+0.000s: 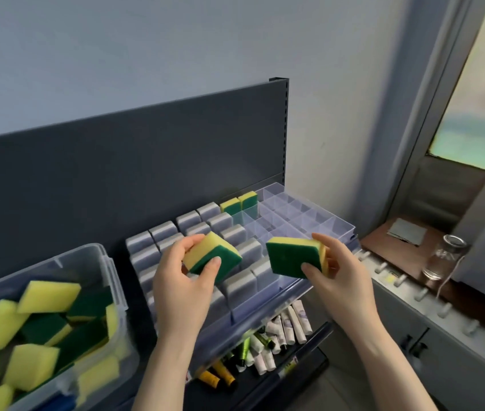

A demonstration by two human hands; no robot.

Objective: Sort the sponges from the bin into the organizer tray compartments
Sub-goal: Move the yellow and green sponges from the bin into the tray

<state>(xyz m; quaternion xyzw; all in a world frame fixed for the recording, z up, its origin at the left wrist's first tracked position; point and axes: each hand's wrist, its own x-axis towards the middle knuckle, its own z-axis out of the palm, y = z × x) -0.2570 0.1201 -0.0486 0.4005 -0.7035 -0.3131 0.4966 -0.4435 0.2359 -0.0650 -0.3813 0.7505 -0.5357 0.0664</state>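
Yellow sponge (213, 256) pinched in your left grip (182, 280), second sponge (293, 258) in your right grip (339, 271); seemingly two slotted sponges (239, 201) in tray (339, 223), bin (110, 277) heaped.

Only bare forearms and hands of the person show, the left hand (180, 280) in the middle of the frame and the right hand (339, 271) right of centre, with slender fingers (325, 241), short rounded plain nails and uncovered wrists.
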